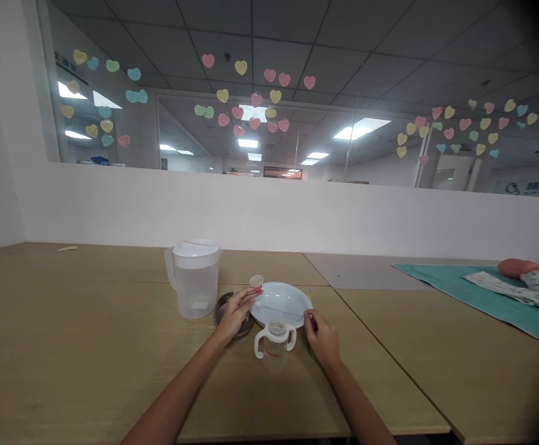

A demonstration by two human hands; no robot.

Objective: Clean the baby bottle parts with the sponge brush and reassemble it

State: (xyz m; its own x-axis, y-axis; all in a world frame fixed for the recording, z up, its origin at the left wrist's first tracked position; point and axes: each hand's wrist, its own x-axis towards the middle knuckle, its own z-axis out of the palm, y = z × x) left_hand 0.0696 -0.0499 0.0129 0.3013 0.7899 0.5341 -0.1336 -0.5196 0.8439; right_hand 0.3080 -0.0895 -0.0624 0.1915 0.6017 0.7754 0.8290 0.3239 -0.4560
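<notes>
My left hand [238,311] is closed, its fingertips pinching a small round whitish piece [256,281] like a bottle cap or nipple over the left rim of a pale blue basin [284,293]. My right hand [322,339] pinches one end of a thin pale rod [282,311], which stretches left across the basin; its exact kind is too fine to make out. Between my hands, a clear baby bottle [275,355] with two white handles stands upright and uncapped in front of the basin. Behind my left hand lies a round metal dish [223,312], partly covered by that hand.
A lidded clear plastic pitcher [197,287] stands at the left of the dish. On the right, a teal cloth [441,281] bears a patterned white cloth [501,289] and a reddish object [518,267]. A low white wall [251,213] with glass above closes off the table's back.
</notes>
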